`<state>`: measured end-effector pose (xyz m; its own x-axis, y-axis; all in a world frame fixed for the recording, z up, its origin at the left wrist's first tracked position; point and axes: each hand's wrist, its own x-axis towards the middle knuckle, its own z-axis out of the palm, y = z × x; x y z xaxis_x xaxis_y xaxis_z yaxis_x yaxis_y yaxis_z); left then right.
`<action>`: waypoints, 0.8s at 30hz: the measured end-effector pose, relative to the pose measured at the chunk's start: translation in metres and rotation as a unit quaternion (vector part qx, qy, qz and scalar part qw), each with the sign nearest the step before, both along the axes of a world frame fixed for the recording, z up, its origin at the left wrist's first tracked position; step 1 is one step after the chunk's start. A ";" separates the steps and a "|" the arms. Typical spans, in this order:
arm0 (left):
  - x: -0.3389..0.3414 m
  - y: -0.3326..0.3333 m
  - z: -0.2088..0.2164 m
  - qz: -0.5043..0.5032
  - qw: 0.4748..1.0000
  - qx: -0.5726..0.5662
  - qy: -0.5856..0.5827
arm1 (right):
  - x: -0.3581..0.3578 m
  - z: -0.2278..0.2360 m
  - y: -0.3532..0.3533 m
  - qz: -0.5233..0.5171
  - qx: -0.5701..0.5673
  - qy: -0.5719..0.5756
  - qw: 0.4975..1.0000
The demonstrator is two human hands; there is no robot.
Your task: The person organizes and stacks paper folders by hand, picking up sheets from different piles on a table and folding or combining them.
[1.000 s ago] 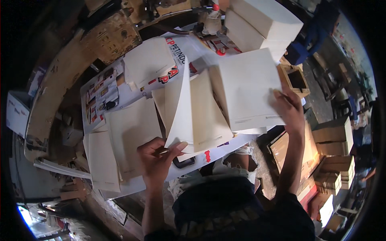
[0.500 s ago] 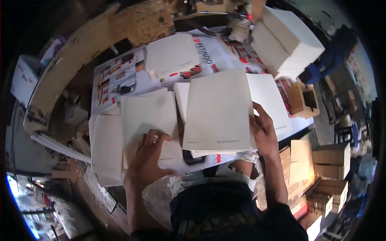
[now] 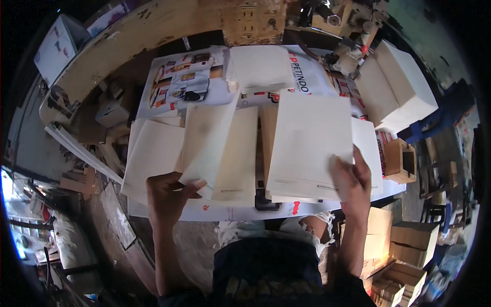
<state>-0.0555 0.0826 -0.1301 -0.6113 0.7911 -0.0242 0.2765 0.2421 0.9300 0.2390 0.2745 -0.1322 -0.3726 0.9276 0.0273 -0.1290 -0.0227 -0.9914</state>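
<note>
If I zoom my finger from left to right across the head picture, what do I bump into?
White box → left hand → lifted sheet → paper pile → right hand → wooden box.

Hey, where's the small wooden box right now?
Head view, right side: the wooden box is by the table's right edge, just below the big white blocks.

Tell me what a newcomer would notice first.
First, the lifted pale sheet left of centre, pinched near its lower edge by the left hand. Then the white paper stack right of centre, touched at lower right by the right hand. Bulky off-white blocks loom at upper right.
</note>
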 end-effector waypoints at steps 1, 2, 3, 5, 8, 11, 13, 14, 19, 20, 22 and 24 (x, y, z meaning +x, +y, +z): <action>-0.001 -0.002 -0.001 0.045 0.997 0.054 -0.031 | -0.004 0.007 -0.004 0.003 0.000 0.000 1.000; -0.001 -0.005 -0.001 0.089 0.988 0.109 -0.062 | -0.010 0.014 -0.010 -0.004 0.027 0.004 1.000; -0.003 -0.011 -0.008 0.091 0.988 0.109 -0.060 | -0.017 0.017 -0.015 -0.012 0.055 0.010 0.998; -0.009 -0.025 -0.024 0.262 0.909 0.300 -0.126 | -0.029 0.005 -0.023 -0.004 0.121 -0.049 0.991; -0.027 -0.026 -0.015 0.151 0.884 0.362 -0.255 | -0.070 -0.013 -0.037 0.083 0.103 -0.067 0.989; -0.028 -0.008 -0.001 0.128 0.985 0.101 -0.055 | -0.110 -0.032 -0.051 0.085 0.192 -0.084 0.974; -0.019 0.009 -0.006 0.049 0.931 -0.086 0.351 | -0.124 -0.045 -0.059 0.164 0.045 0.015 0.985; -0.018 0.015 -0.001 0.024 0.955 -0.083 0.284 | -0.131 -0.044 -0.062 0.186 -0.025 0.040 0.981; -0.027 -0.016 0.033 0.079 0.981 0.021 0.179 | -0.126 -0.022 -0.065 0.242 0.034 0.058 0.968; -0.040 -0.021 0.037 0.025 0.964 0.036 0.264 | -0.118 -0.012 -0.062 0.235 0.026 0.034 0.971; -0.033 -0.007 0.052 -0.015 0.957 0.060 0.284 | -0.106 -0.008 -0.059 0.285 0.087 0.151 0.942; -0.010 0.011 0.061 -0.018 0.961 0.084 0.261 | -0.087 0.005 -0.054 0.244 0.094 0.172 0.950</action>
